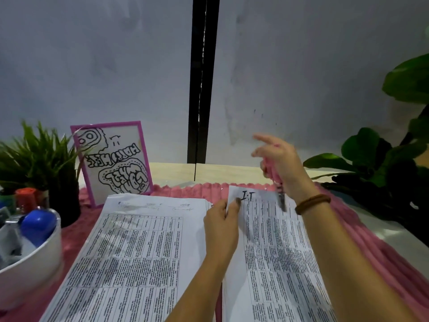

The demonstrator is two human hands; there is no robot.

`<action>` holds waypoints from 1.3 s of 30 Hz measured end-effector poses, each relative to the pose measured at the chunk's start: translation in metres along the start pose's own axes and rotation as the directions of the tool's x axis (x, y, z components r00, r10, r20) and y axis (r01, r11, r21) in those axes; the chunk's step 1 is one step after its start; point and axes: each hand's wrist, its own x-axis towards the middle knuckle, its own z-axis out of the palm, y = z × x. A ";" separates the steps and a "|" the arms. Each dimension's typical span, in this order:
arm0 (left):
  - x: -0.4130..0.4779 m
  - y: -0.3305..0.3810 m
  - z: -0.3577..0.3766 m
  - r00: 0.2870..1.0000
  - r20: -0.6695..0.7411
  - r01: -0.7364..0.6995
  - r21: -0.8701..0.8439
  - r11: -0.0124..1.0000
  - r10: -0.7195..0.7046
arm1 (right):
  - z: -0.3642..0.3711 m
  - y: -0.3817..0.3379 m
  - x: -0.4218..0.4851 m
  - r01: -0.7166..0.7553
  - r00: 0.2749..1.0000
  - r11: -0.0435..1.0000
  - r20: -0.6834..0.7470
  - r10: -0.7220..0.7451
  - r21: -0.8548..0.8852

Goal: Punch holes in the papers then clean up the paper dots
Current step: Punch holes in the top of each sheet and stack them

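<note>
A: What lies nearest?

B: Two stacks of printed papers lie side by side on a pink cloth (371, 240), which covers the tabletop (394, 231). The left stack (130, 252) lies flat. The right stack (278, 252) has "I.T" written by hand at its far edge.

A: And at the left edge?

B: A white bowl (54, 238) stands there with blue things inside; they are too blurred to name.

A: What do the hands do?

B: The left hand (221, 226) pinches the far left corner of the right stack between thumb and fingers. The right hand (281, 163), with a brown bracelet (312, 202) on its wrist, is raised above the far edge of the same stack. It grips a pink punch (272, 175), with two fingers stretched out. The punch is blurred; its dark end points down toward the paper, and whether it touches the paper cannot be told.

A: And farther back?

B: A drawing in a pink frame (113, 159) leans upright behind the left stack, beside a grassy plant (39, 156). A leafy plant (383, 163) stands far right. Behind all is a grey wall (92, 66) with a black vertical strip (202, 89).
</note>
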 end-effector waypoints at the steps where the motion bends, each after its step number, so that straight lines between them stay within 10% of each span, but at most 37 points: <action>1: 0.001 -0.002 0.000 1.000 0.004 -0.011 -0.004 1.000 0.011 | -0.003 -0.001 -0.002 -0.002 0.996 0.967 0.085 0.025 -0.257; 5: 0.001 -0.002 0.001 0.998 0.021 -0.051 -0.025 0.998 0.051 | -0.001 0.005 -0.011 -0.053 0.967 0.759 0.155 0.201 -0.648; 13: -0.001 0.003 0.001 0.996 0.021 -0.090 -0.066 0.994 0.092 | -0.001 0.015 -0.011 0.011 0.970 0.763 0.193 0.149 -0.647; 17: -0.002 0.003 0.002 0.994 0.013 -0.109 -0.081 0.991 0.110 | -0.004 0.007 -0.001 0.114 0.990 0.992 -0.088 -0.109 0.054; 21: -0.004 0.002 0.004 0.993 -0.002 -0.121 -0.069 0.990 0.121 | 0.007 0.011 0.009 0.234 0.962 0.689 -0.265 -0.062 0.686; 39: -0.003 -0.003 0.004 0.972 -0.071 -0.225 0.015 0.974 0.225 | 0.024 0.036 0.011 0.249 0.956 0.641 -0.289 -0.043 0.726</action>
